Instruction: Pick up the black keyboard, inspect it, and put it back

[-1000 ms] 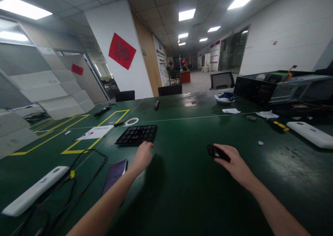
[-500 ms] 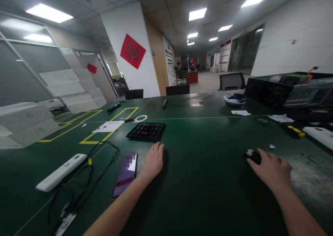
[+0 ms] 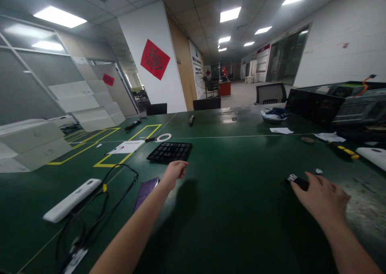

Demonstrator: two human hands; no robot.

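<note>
My left hand (image 3: 174, 174) is raised over the table with its fingers curled closed. What they hold, if anything, is hidden. Just beyond it lies a black gridded tray (image 3: 169, 151). Under my left forearm a phone with a purple screen (image 3: 147, 189) is partly covered. On the right, my right hand (image 3: 327, 197) has its thumb and fingers apart around the near end of a small black object with white print (image 3: 297, 181). I cannot tell whether they touch it. A small pale piece (image 3: 319, 172) lies just past the fingers.
On the left are a white power bank-like bar (image 3: 74, 199), black cables (image 3: 105, 209) and stacked white boxes (image 3: 33, 143). A white tape ring (image 3: 164, 137) and paper sheet (image 3: 126, 147) lie beyond. At right stand a bowl with cloth (image 3: 274, 115) and an opened computer case (image 3: 356, 107).
My left hand has lifted off the table and curled its fingers, moving slightly left and away. My right hand has shifted right, uncovering more of the small black object.
</note>
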